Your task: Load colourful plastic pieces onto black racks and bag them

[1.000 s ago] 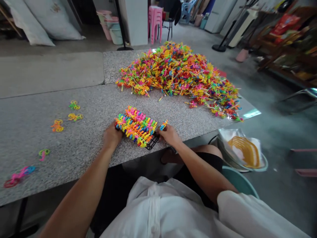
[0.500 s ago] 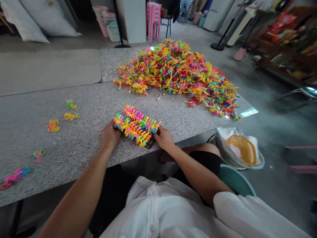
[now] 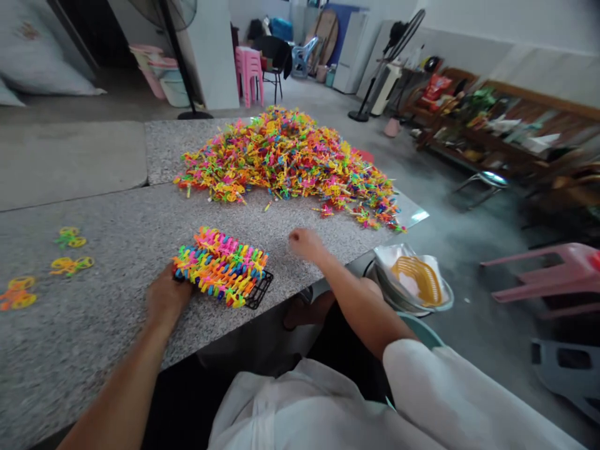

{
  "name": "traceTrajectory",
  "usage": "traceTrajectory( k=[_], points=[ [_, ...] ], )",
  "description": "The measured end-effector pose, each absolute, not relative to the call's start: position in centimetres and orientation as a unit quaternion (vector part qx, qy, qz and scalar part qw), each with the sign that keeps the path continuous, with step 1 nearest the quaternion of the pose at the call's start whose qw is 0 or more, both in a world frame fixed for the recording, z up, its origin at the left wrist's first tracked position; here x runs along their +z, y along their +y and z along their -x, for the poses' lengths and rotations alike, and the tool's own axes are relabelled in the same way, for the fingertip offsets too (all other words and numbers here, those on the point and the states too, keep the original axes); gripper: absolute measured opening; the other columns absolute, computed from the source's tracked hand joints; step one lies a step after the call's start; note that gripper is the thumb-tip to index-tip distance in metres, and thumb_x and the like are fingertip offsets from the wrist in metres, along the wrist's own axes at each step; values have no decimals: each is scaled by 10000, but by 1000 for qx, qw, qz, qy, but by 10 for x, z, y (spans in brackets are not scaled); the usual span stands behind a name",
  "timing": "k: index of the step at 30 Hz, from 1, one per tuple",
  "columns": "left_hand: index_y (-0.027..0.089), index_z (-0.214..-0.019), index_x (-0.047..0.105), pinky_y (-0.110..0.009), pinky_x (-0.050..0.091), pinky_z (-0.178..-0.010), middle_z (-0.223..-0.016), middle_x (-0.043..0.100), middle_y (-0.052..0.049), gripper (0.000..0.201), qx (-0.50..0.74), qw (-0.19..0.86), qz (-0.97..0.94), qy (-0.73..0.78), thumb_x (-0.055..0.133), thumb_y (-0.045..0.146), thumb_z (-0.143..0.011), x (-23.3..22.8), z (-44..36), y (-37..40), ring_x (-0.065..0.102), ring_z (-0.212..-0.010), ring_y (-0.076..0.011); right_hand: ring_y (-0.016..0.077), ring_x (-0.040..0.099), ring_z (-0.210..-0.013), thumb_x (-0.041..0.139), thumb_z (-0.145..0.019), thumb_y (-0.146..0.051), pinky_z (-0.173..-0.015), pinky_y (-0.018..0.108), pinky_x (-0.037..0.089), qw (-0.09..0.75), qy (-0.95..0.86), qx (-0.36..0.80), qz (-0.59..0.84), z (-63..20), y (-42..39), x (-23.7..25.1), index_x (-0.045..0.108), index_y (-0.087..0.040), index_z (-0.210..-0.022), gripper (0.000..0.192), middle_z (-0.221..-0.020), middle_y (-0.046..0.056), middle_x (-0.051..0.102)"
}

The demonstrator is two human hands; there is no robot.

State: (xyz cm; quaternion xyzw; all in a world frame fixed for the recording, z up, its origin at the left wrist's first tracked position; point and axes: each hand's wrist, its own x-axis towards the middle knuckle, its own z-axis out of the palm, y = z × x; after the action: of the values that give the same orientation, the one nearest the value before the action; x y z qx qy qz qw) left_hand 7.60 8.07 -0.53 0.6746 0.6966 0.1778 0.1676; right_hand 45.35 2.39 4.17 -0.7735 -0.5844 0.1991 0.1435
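Observation:
A black lattice rack [image 3: 261, 289] lies near the table's front edge, filled with close rows of small multicoloured plastic toy pieces [image 3: 220, 265]. Its right end is bare and shows the black grid. My left hand [image 3: 167, 295] is closed around the rack's left end, fingers partly hidden. To the right of the rack, my right hand [image 3: 305, 244] is over the table, apart from the rack, with its fingers curled in; whether anything is in them is hidden. Beyond it rises a large heap of similar colourful plastic pieces [image 3: 285, 153].
Loose plastic pieces [image 3: 71, 265] lie at the left on the speckled grey table [image 3: 112, 244]. Beside the table's right edge stands a tub holding a yellow basket [image 3: 417, 278]. Pink stools [image 3: 548, 272], a fan [image 3: 365, 100] and a wooden bench [image 3: 534, 103] stand around the room.
My right hand has let go of the rack's right end and moved away toward the heap. My left hand stays on the rack. The view has turned to the right.

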Motion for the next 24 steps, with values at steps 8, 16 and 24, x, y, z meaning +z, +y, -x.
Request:
traceTrajectory(
  k=[8, 16, 24],
  points=[
    [325, -1218, 741, -440, 598, -879, -1060, 819, -57, 383, 202, 190, -666, 693, 668, 399, -849, 6, -81, 76, 752, -1051, -382, 315, 683, -1292, 422, -1058, -130, -998, 358, 523, 4, -450, 82, 889, -565, 62, 48, 653, -96, -1454, 460, -1509, 288, 606],
    [296, -1272, 728, -438, 591, -859, -1114, 816, -96, 432, 185, 171, -671, 697, 640, 429, -870, -1, -78, 79, 748, -1073, -403, 240, 737, -1047, 506, -1100, -268, -864, 260, 497, 47, -565, 141, 812, -543, 44, 32, 809, -150, -1179, 335, -1129, 157, 809],
    [272, -1229, 731, -406, 583, -839, -1109, 812, -117, 384, 162, 157, -669, 708, 612, 427, -898, -3, -78, 81, 752, -1093, -394, 229, 679, -1193, 550, -996, -78, -978, 284, 494, 36, -699, 102, 707, -549, 79, 46, 737, -315, -1443, 540, -1535, 69, 635]
  ],
)
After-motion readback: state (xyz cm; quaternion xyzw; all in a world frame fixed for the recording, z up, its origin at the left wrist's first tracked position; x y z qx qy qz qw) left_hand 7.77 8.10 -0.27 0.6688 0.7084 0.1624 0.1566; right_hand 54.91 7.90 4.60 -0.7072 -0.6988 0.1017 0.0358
